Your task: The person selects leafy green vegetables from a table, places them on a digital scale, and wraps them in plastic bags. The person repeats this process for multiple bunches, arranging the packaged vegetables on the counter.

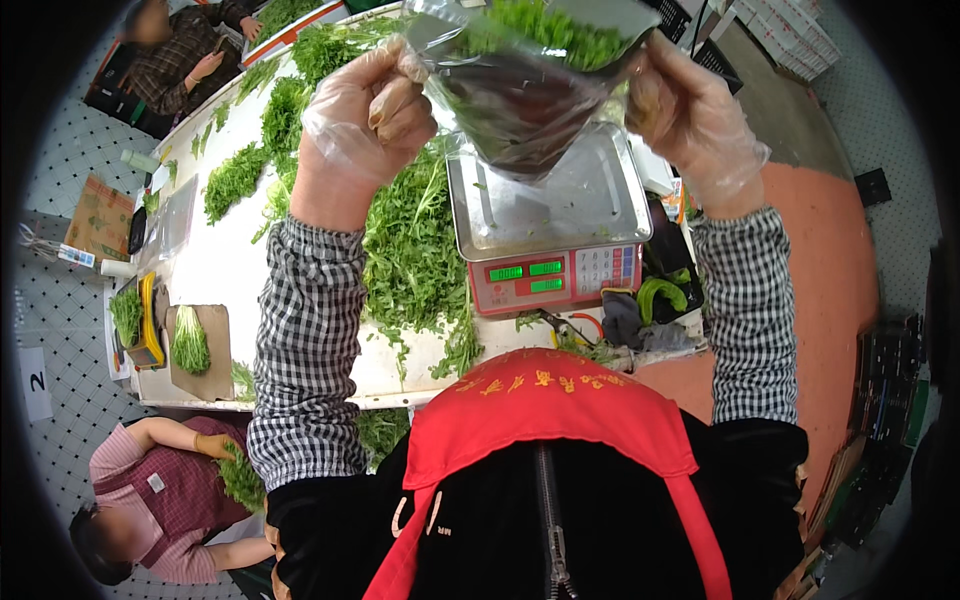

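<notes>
Both my hands wear clear plastic gloves and hold up a clear plastic bag [517, 112] of leafy greens by its two upper sides. My left hand [375, 109] grips the bag's left edge, my right hand [686, 112] its right edge. Under the bag stands a digital scale [517, 289] with a metal pan [555, 217]; only small leaf bits lie on the pan, and the green displays are lit. A large heap of leafy greens [416, 247] lies against the scale's left side.
Smaller bunches of greens [236, 180] lie on the white table [232, 262]. Scissors [566, 326], a dark cloth [621, 319] and green peppers [664, 295] are near the scale. A co-worker [172, 495] holds greens at lower left; another person [180, 67] is at upper left.
</notes>
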A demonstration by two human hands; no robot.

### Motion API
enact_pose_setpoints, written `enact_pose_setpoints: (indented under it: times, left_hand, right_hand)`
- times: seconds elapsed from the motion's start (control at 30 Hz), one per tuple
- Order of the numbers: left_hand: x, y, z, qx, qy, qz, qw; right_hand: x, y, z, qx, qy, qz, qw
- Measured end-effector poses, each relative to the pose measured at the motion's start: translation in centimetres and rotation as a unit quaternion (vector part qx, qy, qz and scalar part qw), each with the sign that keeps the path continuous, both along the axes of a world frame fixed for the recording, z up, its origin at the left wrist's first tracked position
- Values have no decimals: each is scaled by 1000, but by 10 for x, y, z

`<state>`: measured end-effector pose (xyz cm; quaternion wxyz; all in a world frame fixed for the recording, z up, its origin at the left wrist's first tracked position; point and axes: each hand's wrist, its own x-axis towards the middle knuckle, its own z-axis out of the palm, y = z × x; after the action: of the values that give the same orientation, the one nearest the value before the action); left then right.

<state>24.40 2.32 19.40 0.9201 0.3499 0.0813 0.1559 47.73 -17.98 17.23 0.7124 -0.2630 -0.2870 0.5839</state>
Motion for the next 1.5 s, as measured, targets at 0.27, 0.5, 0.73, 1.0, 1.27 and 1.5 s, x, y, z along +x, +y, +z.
enact_pose_setpoints:
  times: [0.27,0.5,0.73,1.0,1.27,1.5]
  left_hand:
    - [12,17,13,18,15,-1,1000]
    - [14,17,30,91,-80,-47,991]
    - [9,28,37,72,-186,-115,973]
    - [11,24,42,83,-154,-94,980]
    - [34,47,47,40,-72,81,993]
    - [-38,-53,-10,350,-22,36,936]
  right_hand:
    - [7,13,9,27,-1,6,1000]
    - [1,12,20,19,-73,-82,994]
    - [-7,10,34,-3,-173,-162,972]
    - [-15,11,40,5,-263,-195,945]
    - [5,44,59,49,-192,-266,943]
    - [-17,-50,14,-15,-361,-265,894]
